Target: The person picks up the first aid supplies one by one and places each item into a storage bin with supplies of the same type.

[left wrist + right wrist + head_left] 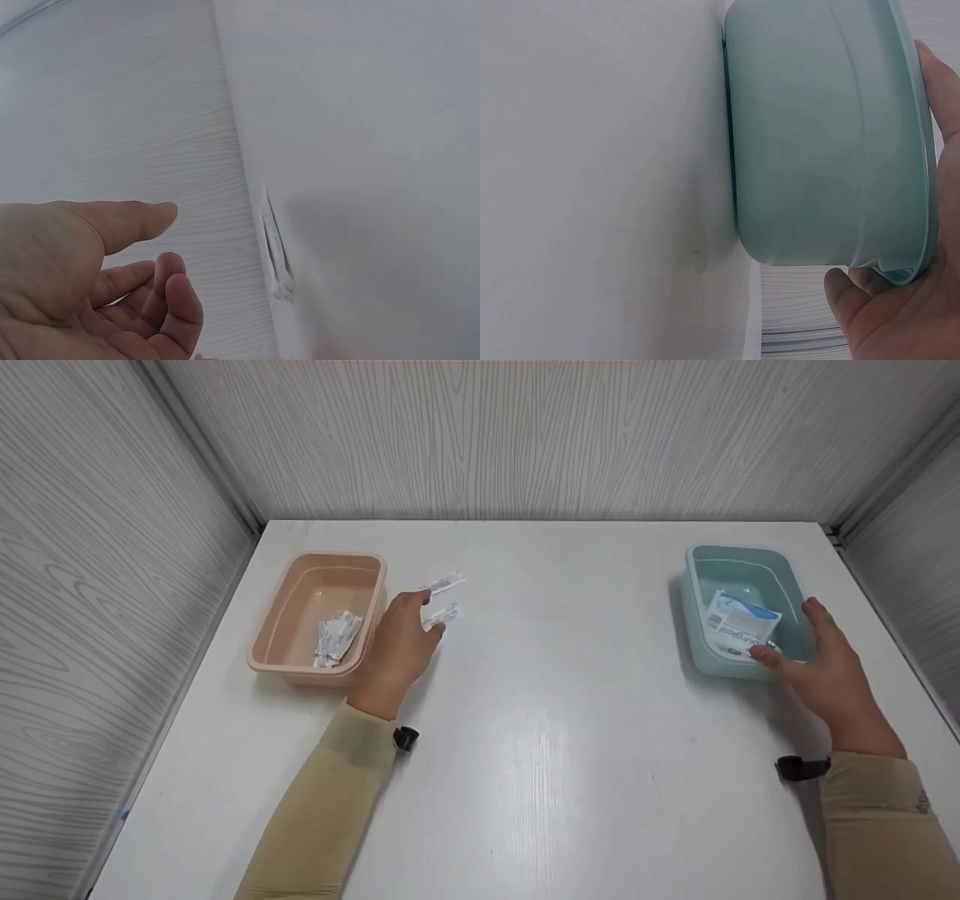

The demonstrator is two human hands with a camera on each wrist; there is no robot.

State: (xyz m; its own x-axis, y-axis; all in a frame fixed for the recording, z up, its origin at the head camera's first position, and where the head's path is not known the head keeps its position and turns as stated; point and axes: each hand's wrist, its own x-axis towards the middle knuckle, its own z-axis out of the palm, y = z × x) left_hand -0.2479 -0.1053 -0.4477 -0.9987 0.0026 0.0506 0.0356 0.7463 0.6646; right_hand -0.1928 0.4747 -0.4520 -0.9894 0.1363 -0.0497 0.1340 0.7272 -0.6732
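My left hand (401,645) hovers beside the right wall of the peach bin (273,619), with thumb and fingers apart and nothing between them. Just past its fingertips, two narrow white printed sachets (448,582) lie on the table; the left wrist view shows a white sachet (276,251) too. Several similar sachets (338,637) are piled inside the peach bin. At the near right corner of the teal bin (703,641), my right hand (832,679) holds the rim, thumb over the top and fingers along the outside. A white-and-blue packet (742,622) with "surgical" lettering lies inside.
The white table (555,720) stretches between the two bins. Grey wood-grain panels (487,442) enclose its back and both sides. A black band (406,738) shows at my left wrist and another (801,769) at my right.
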